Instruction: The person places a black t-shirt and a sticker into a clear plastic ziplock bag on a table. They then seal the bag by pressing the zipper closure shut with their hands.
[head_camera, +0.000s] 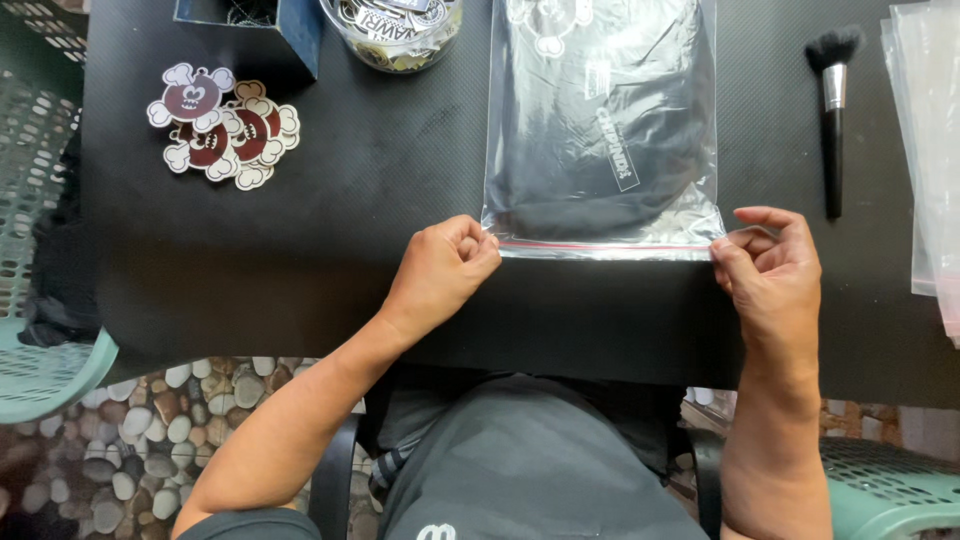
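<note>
A clear zip bag (600, 120) with a folded black garment inside lies flat on the black table (380, 230). Its red seal strip runs along the near edge. My left hand (440, 268) pinches the bag's near left corner with curled fingers. My right hand (770, 270) pinches the near right corner between thumb and fingers. The bag is stretched between both hands.
A pile of cartoon-shaped stickers (225, 125) lies at the far left. A dark blue box (255, 25) and a clear tub of small items (395, 30) stand at the back. A makeup brush (832, 110) and a stack of clear bags (930, 150) lie right. Green plastic chairs flank me.
</note>
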